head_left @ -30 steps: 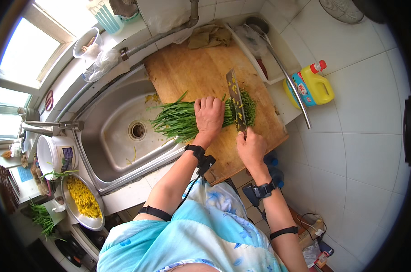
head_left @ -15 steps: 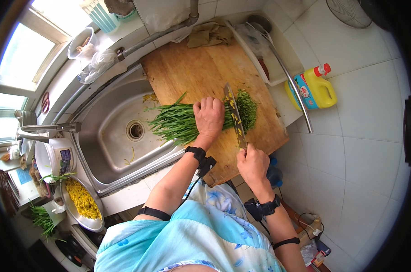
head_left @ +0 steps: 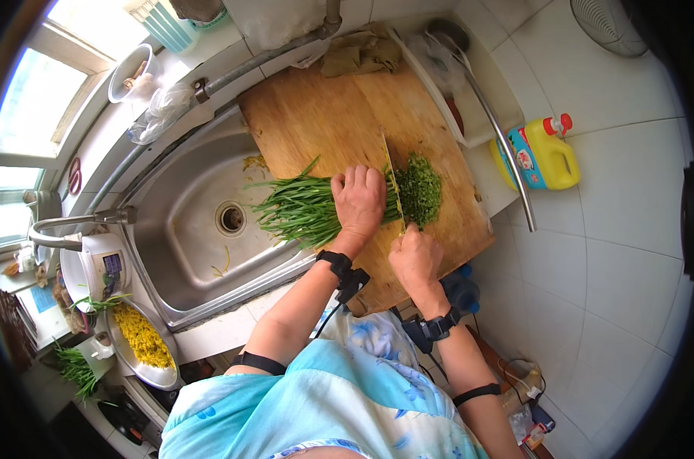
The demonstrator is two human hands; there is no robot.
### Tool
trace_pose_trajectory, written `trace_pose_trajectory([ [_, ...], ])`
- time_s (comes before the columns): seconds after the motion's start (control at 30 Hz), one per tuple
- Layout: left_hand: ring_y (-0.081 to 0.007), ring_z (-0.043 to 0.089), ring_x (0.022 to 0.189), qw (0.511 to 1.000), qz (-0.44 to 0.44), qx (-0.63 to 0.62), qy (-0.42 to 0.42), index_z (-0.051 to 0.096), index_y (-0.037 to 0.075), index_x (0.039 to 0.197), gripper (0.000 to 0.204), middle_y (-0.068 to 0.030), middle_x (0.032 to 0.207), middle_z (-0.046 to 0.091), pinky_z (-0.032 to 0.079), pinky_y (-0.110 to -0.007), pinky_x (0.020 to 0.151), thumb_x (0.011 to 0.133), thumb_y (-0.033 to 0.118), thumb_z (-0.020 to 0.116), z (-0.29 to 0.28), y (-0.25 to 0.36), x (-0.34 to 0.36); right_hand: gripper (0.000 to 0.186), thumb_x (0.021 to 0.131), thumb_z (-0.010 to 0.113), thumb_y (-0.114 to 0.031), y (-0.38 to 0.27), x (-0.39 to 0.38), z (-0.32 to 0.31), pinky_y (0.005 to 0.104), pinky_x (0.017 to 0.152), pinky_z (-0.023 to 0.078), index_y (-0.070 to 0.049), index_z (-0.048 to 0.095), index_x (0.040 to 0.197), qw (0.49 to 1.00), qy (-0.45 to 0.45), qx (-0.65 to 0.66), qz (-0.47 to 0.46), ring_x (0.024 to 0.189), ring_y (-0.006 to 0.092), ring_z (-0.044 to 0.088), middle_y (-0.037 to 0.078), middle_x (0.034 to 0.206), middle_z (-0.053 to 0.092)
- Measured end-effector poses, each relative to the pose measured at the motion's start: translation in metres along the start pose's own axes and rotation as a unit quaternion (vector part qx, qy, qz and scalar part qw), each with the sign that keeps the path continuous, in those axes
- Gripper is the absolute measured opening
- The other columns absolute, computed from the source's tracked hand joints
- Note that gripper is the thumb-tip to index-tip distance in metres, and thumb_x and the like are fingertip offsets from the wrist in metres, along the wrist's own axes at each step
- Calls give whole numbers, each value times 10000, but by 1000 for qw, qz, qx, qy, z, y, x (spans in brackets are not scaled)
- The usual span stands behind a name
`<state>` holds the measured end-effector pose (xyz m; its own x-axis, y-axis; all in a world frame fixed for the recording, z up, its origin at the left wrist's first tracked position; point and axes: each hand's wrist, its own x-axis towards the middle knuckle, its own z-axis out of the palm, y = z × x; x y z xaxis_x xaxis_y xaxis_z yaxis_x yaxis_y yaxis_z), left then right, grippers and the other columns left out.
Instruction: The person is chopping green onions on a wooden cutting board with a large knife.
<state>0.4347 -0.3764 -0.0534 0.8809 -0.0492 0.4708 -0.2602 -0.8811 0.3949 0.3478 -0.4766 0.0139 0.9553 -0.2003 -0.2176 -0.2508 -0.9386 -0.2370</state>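
My left hand (head_left: 359,205) is closed over a long bunch of green chives (head_left: 289,205), pressing it onto the wooden cutting board (head_left: 320,115); the leaves reach out over the sink's edge. In my right hand (head_left: 417,262) is the handle of a cleaver (head_left: 393,176), its blade nearly edge-on and standing across the bunch just right of my left fingers. A heap of finely chopped greens (head_left: 421,191) lies against the blade's right side. Bands with small black devices circle both wrists.
A steel sink (head_left: 179,237) and faucet (head_left: 79,222) are at left, near a bowl of yellow chopped food (head_left: 140,336) and white bucket (head_left: 102,264). Right of the board are a white basin (head_left: 488,115), metal rail (head_left: 515,183) and yellow jug (head_left: 557,164). A pipe (head_left: 247,69) runs behind.
The cleaver went toward me, then back forward and slightly left, its blade now more edge-on. My left hand shifted slightly right; the chopped heap looks a little larger.
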Motion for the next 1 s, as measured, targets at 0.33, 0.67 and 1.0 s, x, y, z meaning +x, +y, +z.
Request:
trace_pose_trajectory([
  [0.33,-266,557,872,1000,-8,22,6,534,97,817,122,-71,850,563,411,-417,829,836,136,647,3,-4,-2,202,816,620,-138,8,-30,-39,515,556,481,25,581,704,992,42,114,-34,591,447,604,253,624,594],
  [0.67,-260,559,874,1000,-5,15,2,536,99,820,122,-67,859,569,411,-417,835,842,144,647,1,-3,-3,190,817,625,-181,21,-28,-33,509,615,520,0,633,760,996,-61,70,-10,677,444,649,245,708,654],
  [1.0,-254,558,850,1000,6,15,24,541,101,805,103,-62,823,551,417,-418,814,819,129,639,6,-2,-2,173,810,621,-175,14,-2,-3,517,612,518,-13,634,750,996,51,79,0,664,431,653,231,691,655],
])
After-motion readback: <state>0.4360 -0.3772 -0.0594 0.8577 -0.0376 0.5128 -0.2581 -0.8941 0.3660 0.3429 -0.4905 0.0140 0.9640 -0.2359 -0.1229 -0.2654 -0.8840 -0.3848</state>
